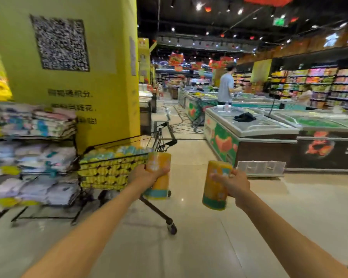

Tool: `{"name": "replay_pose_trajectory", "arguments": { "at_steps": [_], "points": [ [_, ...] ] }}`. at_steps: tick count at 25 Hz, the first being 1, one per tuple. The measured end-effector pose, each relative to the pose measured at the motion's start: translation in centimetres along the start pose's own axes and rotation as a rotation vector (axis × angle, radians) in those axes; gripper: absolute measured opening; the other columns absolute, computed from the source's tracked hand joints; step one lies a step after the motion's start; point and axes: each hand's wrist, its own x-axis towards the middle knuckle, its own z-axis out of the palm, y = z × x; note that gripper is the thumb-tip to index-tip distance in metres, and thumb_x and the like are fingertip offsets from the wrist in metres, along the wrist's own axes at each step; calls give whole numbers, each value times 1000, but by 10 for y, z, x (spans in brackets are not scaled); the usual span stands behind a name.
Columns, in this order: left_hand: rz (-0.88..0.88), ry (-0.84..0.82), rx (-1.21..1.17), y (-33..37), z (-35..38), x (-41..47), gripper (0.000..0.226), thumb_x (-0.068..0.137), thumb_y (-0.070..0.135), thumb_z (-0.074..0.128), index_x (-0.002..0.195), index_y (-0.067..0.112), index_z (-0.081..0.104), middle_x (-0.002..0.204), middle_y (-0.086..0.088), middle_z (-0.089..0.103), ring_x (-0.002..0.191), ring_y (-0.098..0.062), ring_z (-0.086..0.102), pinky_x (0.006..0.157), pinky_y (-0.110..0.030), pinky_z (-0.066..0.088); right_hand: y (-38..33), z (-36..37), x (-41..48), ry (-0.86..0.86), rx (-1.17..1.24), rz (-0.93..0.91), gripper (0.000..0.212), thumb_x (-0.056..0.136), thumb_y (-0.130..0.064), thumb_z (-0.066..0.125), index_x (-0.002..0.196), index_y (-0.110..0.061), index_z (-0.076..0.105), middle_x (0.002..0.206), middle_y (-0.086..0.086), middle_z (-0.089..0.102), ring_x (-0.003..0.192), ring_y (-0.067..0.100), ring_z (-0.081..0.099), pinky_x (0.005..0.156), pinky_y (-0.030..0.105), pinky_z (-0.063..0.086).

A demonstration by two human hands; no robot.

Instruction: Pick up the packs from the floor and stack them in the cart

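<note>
Just left of our left hand (147, 174) stands the wire cart (117, 157), heaped with yellow packs (105, 177), while that hand curls round one upright orange pack (162, 184) and our right hand (232, 184), well apart, grips a second orange pack (213, 194).

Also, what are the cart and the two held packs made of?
Cart: dark coated metal wire, judging by its thin open grid and tube frame. Left pack and right pack: likely printed plastic film wrap, orange with a teal band; slight sheen, blur hides detail.
</note>
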Motion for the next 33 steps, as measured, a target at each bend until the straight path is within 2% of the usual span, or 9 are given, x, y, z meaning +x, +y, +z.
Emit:
{"name": "replay_pose_trajectory", "arguments": {
  "at_steps": [4,6,12,15,19,21,23,28,33],
  "points": [
    [-109,129,2,-53,-86,33,56,65,60,76,100,17,67,98,-3,69,88,-19,65,72,-32,51,-3,121,9,-122,-17,17,64,68,-22,85,123,-10,55,107,7,58,95,25,59,84,42,54],
    [-152,170,-13,-76,-127,60,55,65,59,77,98,17,66,100,-5,70,91,-21,65,77,-35,53,-7,180,16,-184,-25,14,63,67,-22,85,122,-10,56,104,6,58,94,25,59,85,42,54],
    [-170,210,-2,-127,-213,143,60,61,61,78,103,20,66,108,-5,68,99,-24,63,87,-36,52,-15,317,43,-329,-33,22,31,65,-22,86,80,-25,59,92,1,64,90,25,63,87,45,54],
    [-186,203,3,-149,-232,192,40,63,58,79,80,26,62,99,-4,70,93,-22,65,87,-38,53,-20,372,73,-346,-36,14,30,68,-20,84,76,-27,57,79,-6,60,85,21,61,82,39,54],
    [-225,194,24,-168,-242,265,34,70,57,74,72,28,57,88,-2,66,86,-20,61,73,-30,49,-15,436,128,-375,-51,29,30,68,-19,84,87,-18,60,85,-3,63,82,19,61,65,31,53],
    [-252,180,18,-175,-245,311,33,71,56,74,72,27,58,84,0,64,83,-19,60,71,-28,47,-10,472,166,-387,-83,36,29,67,-21,85,85,-18,62,89,1,67,80,21,66,67,34,56],
    [-262,164,-2,-183,-248,359,34,70,55,76,76,26,60,82,1,66,83,-19,63,79,-32,51,-9,506,207,-391,-90,49,27,68,-18,84,82,-19,61,91,4,68,81,23,67,75,38,56],
    [-287,184,0,-186,-266,489,37,68,57,75,76,24,61,77,3,65,76,-14,61,80,-33,50,-26,594,313,-396,-101,60,35,70,-18,82,92,-17,54,96,7,64,92,30,65,85,45,54],
    [-296,143,-48,-204,-280,605,46,70,57,75,94,22,58,88,2,62,85,-17,58,77,-31,44,-30,676,398,-387,-112,99,39,72,-21,82,97,-14,53,91,8,59,80,24,58,75,39,53]
  ]
}}
